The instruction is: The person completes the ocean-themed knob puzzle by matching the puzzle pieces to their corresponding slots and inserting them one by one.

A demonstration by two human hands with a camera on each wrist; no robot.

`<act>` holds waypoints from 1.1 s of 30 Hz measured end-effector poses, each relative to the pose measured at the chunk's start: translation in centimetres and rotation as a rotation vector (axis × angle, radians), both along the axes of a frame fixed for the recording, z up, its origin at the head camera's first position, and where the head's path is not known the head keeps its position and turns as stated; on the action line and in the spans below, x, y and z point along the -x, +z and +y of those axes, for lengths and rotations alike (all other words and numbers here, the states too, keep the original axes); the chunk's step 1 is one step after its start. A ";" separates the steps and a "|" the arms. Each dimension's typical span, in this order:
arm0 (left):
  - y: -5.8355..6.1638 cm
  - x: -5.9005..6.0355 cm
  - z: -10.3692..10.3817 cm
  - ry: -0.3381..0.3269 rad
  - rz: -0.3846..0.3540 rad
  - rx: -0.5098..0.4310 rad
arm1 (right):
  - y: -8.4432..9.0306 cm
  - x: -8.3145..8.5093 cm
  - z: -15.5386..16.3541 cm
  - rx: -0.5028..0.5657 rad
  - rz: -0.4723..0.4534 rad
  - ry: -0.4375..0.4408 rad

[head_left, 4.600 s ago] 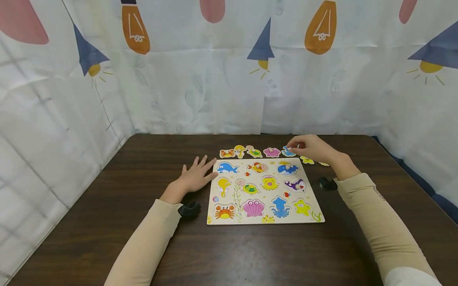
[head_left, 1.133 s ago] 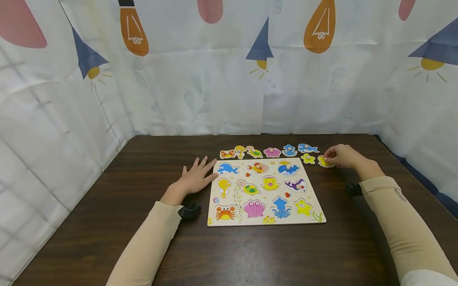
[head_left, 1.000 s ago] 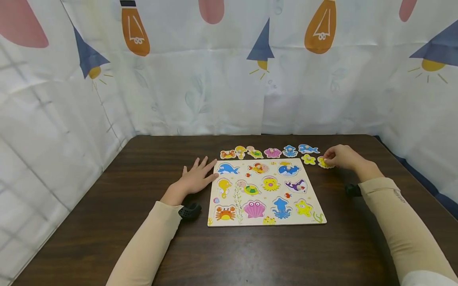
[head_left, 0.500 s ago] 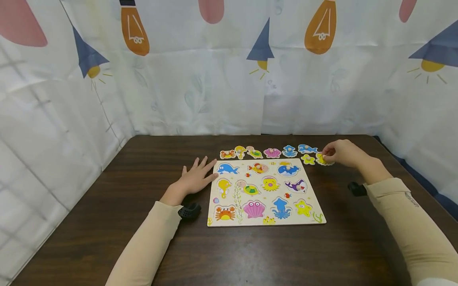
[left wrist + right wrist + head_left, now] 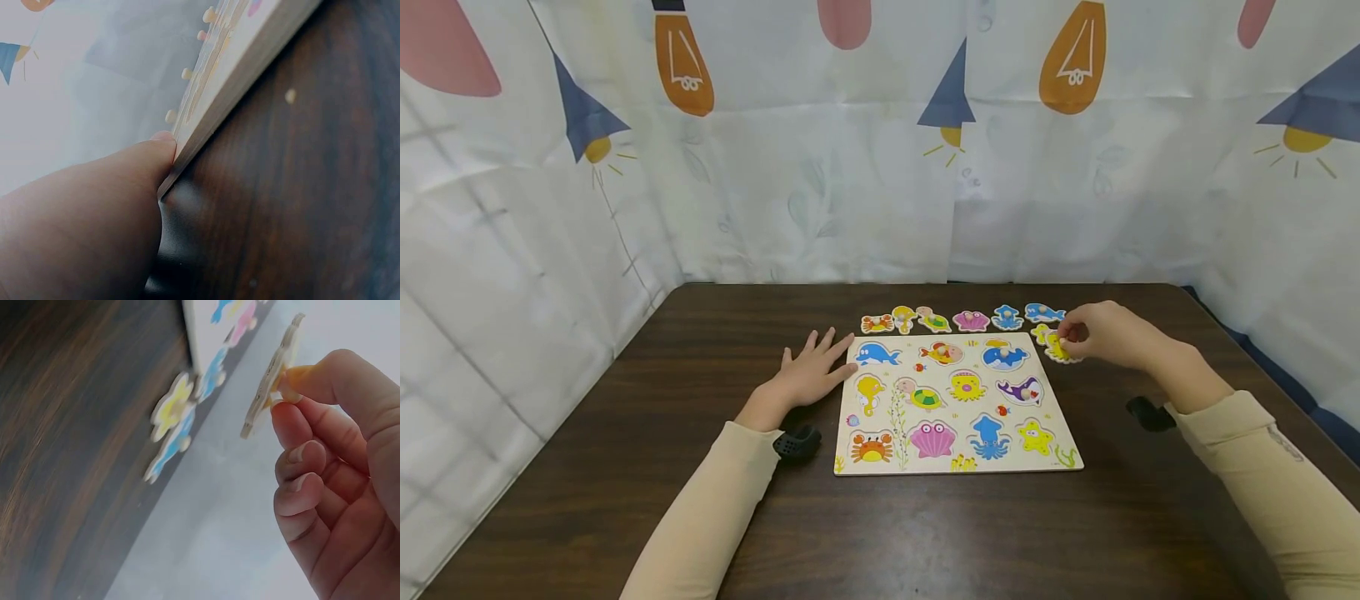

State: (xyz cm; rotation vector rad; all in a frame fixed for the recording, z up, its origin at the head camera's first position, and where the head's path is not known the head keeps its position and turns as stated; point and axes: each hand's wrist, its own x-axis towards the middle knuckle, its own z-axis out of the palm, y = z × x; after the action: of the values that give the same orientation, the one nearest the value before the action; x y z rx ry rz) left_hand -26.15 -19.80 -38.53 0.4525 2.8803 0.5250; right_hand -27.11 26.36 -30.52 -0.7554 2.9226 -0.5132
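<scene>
- We pinch a yellow piece (image 5: 1057, 347) by its peg in our right hand (image 5: 1105, 335), lifted off the desk (image 5: 625, 467) by the board's (image 5: 957, 463) far right corner.
- Our left hand (image 5: 808, 372) lies flat, fingers straight, against the board's left edge.
- Seven pieces (image 5: 970, 319) lie along the desk's far edge; most slots look unfilled.

I'm seeing a yellow pc (image 5: 1057, 347), pale board (image 5: 956, 463) w/ bright sea animals, dark brown wood-grain table (image 5: 625, 433).
</scene>
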 end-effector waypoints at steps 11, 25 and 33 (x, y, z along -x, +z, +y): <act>0.1 0.1 0.0 -0.011 0.007 0.003 | 0.1 -2.3 -2.3 -0.019 -0.071 0.075; 0.0 0.3 0.1 0.001 0.007 0.023 | 0.0 -3.2 -4.3 -0.016 -0.073 0.167; 0.0 0.2 0.0 0.005 0.003 0.014 | 0.0 -2.9 -5.6 -0.039 -0.044 0.219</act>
State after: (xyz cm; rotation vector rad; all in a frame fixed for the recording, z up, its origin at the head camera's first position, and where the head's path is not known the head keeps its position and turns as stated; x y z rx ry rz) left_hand -26.33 -19.76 -38.51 0.4445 2.8868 0.5051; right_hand -24.24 20.72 -30.53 -1.0287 2.7556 -0.4450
